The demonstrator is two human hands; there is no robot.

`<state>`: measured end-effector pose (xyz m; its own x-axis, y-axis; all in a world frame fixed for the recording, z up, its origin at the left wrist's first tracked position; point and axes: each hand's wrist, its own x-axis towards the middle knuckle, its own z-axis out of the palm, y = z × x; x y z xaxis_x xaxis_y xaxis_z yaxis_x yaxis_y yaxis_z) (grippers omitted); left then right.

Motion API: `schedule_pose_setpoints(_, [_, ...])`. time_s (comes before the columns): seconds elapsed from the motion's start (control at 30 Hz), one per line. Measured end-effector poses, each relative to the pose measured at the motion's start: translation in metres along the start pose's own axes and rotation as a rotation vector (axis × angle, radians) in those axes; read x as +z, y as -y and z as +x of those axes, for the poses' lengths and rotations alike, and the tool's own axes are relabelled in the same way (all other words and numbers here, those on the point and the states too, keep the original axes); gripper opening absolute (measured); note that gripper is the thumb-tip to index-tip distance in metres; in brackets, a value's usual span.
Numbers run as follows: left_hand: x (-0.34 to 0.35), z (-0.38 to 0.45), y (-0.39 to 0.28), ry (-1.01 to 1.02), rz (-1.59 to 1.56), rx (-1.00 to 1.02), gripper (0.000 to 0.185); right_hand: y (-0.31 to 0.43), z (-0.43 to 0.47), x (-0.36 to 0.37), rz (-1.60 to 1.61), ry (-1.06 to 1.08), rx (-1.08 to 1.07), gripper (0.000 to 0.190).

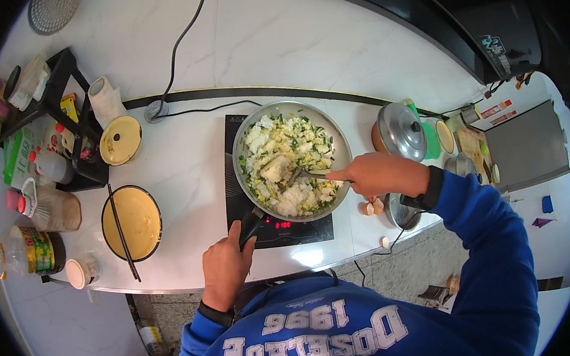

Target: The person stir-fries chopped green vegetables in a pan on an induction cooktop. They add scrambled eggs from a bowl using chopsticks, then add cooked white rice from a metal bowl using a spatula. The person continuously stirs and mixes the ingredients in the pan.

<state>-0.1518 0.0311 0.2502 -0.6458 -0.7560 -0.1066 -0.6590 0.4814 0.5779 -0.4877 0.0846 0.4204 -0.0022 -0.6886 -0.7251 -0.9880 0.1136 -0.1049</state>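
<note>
A wide frying pan [339, 123] rests on a black induction cooktop [294, 235] whose red display is lit. In the pan lies a mix of white rice, egg and chopped green onion [307, 136], with clumps of rice near the middle and lower edge. My left hand [227, 265] grips the pan's black handle [251, 227]. Over the pan's right rim, my right hand [377, 174] holds a metal spatula [315, 174]. Its head is partly buried in the rice beside a large clump.
At left stand a yellow enamel bowl [139, 239] with chopsticks [122, 236] across it, a yellow lid [120, 140], and a black rack [80, 159] near several bottles. At right are a lidded pot [402, 132], cracked eggshells [371, 207] and a metal bowl [401, 214]. A range hood [392, 14] overhangs the upper right.
</note>
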Motion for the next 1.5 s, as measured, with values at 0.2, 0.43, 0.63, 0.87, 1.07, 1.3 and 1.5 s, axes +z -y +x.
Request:
schedule_pose_setpoints(0.2, [0.001, 0.000, 0.002, 0.015, -0.012, -0.002, 0.047, -0.022, -0.013, -0.033, 0.012, -0.080, 0.078, 0.063])
schedule_pose_setpoints(0.43, [0.001, 0.003, 0.003, 0.001, -0.018, 0.000, 0.047, -0.005, 0.013, -0.032, -0.191, -0.035, 0.016, 0.064])
schedule_pose_setpoints(0.63, [0.002, 0.004, 0.005, 0.009, -0.037, -0.011, 0.047, -0.004, -0.012, -0.027, -0.432, -0.262, -0.154, 0.067])
schedule_pose_setpoints(0.87, [0.001, 0.006, 0.005, 0.015, -0.033, -0.002, 0.048, -0.004, 0.005, -0.053, -0.741, -0.245, -0.234, 0.050])
schedule_pose_setpoints(1.07, [0.003, 0.005, 0.005, -0.004, -0.015, 0.009, 0.048, -0.021, 0.047, -0.074, -0.811, -0.209, -0.405, 0.064])
schedule_pose_setpoints(1.3, [0.001, 0.005, 0.003, 0.002, -0.009, 0.003, 0.047, -0.039, 0.080, -0.053, -0.494, -0.081, -0.155, 0.077])
schedule_pose_setpoints(1.5, [0.003, 0.003, 0.001, -0.022, -0.039, -0.021, 0.045, -0.042, 0.056, -0.014, -0.258, -0.151, -0.113, 0.074])
